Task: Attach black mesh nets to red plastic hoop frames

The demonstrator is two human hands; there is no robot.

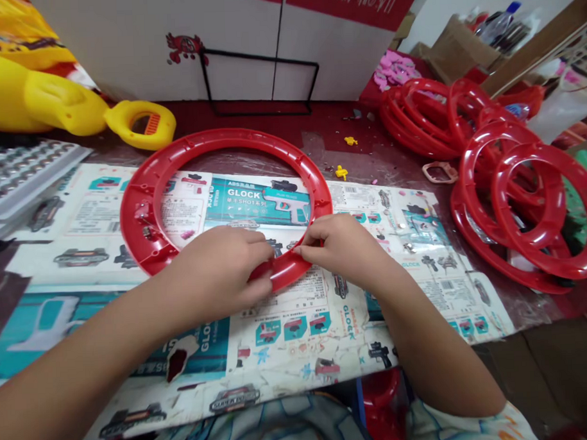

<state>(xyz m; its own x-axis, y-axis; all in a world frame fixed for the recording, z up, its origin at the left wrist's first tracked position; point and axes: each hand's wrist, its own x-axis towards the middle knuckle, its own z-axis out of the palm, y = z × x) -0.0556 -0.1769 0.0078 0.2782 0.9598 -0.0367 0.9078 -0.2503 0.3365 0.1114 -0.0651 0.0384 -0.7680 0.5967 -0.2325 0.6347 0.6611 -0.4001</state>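
A large red plastic ring (138, 232) lies channel side up on the printed cardboard sheet (287, 310), with small pegs and ribs inside its channel. Small metal-looking parts (146, 232) sit in the wider left section of the ring. My left hand (227, 264) is closed over the ring's near edge, thumb on the outer side. Close by on the right, my right hand (335, 247) pinches at the ring's near-right rim with thumb and fingers together. Whether a small part is between those fingertips cannot be made out.
Several more red rings (543, 205) are heaped on the right. A yellow plastic toy body (63, 103) and a tray of small round parts (27, 171) stand at left. Behind are a black wire frame (261, 57), a white carton (124, 46) and small yellow pieces (340, 172).
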